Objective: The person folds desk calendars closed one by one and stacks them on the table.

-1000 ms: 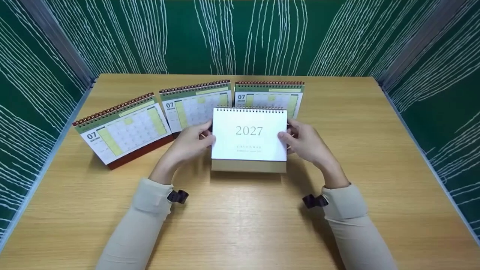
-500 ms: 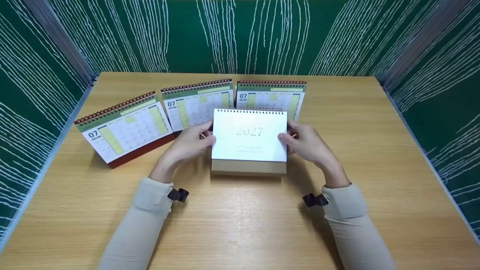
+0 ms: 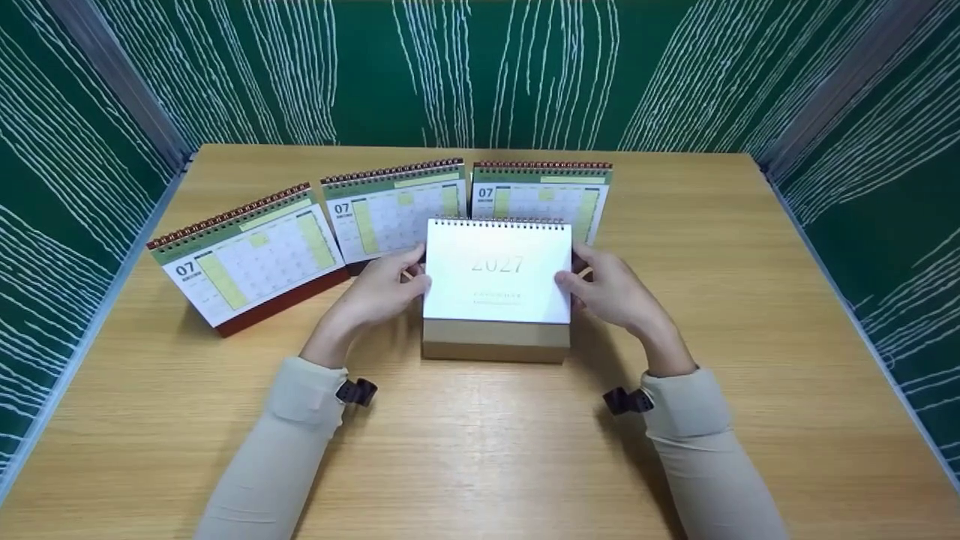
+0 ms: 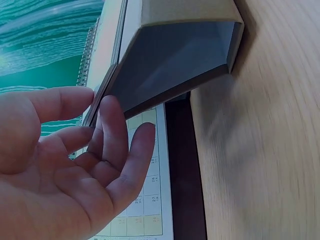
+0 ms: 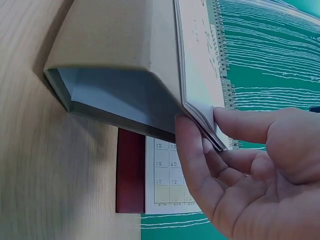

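A white desk calendar (image 3: 498, 274) marked 2027, with a spiral along its top and a tan cardboard stand (image 3: 495, 341), is at the middle of the table. My left hand (image 3: 382, 283) pinches its left side edge between thumb and fingers. At the opposite edge, my right hand (image 3: 611, 289) pinches the pages and board the same way, thumb on the front. Both wrist views look into the stand's hollow end, as in the right wrist view of the stand (image 5: 110, 37). Behind it, a green-topped calendar (image 3: 536, 191) is partly covered.
Two more calendars showing 07, a middle one (image 3: 397, 214) and an angled left one (image 3: 251, 259) with a dark red base, stand in a row on the wooden table (image 3: 480, 450). Green walls (image 3: 525, 75) with white lines enclose the table's back and sides.
The white calendar has tipped slightly, and more of its tan stand's lower front shows. Glare on the cover has spread, fading the print. Both hands keep their hold at the edges.
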Tool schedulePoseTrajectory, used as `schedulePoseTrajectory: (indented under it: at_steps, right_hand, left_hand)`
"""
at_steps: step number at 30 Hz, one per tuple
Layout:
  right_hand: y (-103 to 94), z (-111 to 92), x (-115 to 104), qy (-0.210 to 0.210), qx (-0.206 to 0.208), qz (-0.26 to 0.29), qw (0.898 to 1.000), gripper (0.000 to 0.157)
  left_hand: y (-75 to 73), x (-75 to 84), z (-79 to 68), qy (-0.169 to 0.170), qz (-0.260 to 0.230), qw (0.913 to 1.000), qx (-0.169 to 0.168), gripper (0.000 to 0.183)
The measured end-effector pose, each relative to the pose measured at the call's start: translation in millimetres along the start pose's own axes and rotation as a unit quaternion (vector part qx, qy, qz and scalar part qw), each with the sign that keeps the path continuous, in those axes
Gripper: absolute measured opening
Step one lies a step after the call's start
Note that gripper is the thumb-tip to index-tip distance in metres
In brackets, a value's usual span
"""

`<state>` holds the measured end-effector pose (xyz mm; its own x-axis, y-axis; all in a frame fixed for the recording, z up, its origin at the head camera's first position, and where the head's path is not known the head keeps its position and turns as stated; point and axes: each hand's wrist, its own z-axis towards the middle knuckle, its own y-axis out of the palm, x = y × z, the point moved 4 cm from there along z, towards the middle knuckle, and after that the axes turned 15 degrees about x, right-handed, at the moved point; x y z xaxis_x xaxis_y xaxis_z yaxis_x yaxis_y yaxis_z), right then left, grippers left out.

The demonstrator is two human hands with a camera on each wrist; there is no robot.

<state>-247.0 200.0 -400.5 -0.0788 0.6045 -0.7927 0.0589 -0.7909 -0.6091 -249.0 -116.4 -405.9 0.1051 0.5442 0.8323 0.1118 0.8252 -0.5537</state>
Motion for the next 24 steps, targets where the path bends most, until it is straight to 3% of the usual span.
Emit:
schedulePoseTrajectory:
  at_steps: [19,24]
  right_hand:
    - [7.3,1.6,4.1,0.002,-0.006,-0.030,1.000,0.056]
    - [8.2,2.2,3.4,-0.007,-0.006,-0.027,1.000,0.053]
  left_hand:
    - [5.4,-4.6,-1.0,-0.006,0.015,0.9996,-0.021,0.068]
    - [3.9,-3.0,-1.2,0.010,0.031,0.9992,-0.024,0.068]
